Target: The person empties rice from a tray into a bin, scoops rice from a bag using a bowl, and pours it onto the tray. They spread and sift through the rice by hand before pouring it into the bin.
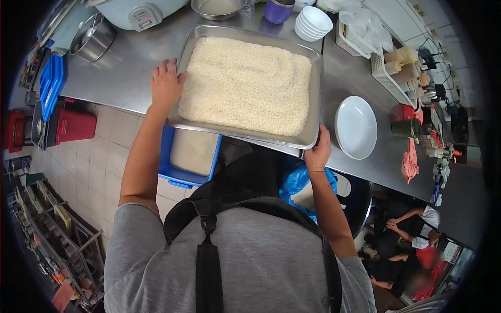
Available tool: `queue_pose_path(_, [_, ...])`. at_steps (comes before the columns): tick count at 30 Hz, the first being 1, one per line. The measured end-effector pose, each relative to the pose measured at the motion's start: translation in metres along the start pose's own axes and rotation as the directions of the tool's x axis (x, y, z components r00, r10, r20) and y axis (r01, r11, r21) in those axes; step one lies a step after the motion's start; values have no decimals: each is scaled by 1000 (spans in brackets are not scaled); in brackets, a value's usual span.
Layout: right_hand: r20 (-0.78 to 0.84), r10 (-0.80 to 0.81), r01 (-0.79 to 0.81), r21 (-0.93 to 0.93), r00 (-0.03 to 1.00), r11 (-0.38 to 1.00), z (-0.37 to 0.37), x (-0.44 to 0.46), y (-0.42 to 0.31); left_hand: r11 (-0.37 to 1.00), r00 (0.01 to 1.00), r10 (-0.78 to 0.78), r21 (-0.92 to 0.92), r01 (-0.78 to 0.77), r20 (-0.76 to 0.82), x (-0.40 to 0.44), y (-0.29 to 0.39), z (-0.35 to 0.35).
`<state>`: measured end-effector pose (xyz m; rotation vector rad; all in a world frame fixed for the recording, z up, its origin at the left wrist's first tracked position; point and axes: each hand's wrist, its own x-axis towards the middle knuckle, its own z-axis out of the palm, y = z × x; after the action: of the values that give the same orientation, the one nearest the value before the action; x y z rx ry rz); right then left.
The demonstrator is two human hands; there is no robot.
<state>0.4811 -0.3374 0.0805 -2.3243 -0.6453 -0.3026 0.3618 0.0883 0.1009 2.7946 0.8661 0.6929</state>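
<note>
L hand (166,86) at L rim of tray (316,88), fingers spread – R hand (319,151) holding nr R corner – rice (245,83) inside

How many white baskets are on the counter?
2, both right of the rice tray: one basket near the white bowls, another basket next to it, holding bottles. Others may be hidden.

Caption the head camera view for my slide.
Head view: left hand at the side and right hand at the near corner of a metal tray of pale grains on a steel counter.
</note>
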Motion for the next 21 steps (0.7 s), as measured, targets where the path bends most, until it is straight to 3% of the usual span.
queue_pose_path(2, [24, 95, -97, 89, 995, 991, -1, -1, -1, 999, 999, -23, 24, 23, 24, -10, -14, 2])
queue_pose_path(4, [36, 86, -88, 44, 996, 995, 0, -1, 7, 999, 998, -30, 46, 28, 55, -31, -26, -12])
queue_pose_path(7, [28, 72, -73, 31, 997, 997, 4, -2, 7, 938, 918, -254, -155, 311, 305, -71, -69, -31])
queue_pose_path(8, [20, 72, -73, 37, 997, 997, 4, -2, 7, 764, 896, -307, -479, 433, 321, -91, -75, -38])
queue_pose_path(9, [17, 60, -60, 34, 998, 998, 4, -2, 6, 477, 869, -346, -732, 487, 353, -113, -78, -49])
queue_pose_path(11, [9, 42, -42, 29, 999, 999, 3, -1, 3, 26, 635, -470, -710, 704, 613, -149, -72, -92])
queue_pose_path(13, [2, 16, -16, 18, 1000, 1000, 4, 0, 6, -116, 480, -500, -604, 788, 721, -193, -99, -107])
queue_pose_path(19, [12, 3, -3, 6, 1000, 1000, 0, 2, -3, -88, 398, -713, -637, 766, 577, -317, -154, -172])
queue_pose_path(21, [9, -9, 9, -27, 1000, 1000, 1, 2, -2, -164, 260, -799, -614, 772, 542, -354, -171, -198])
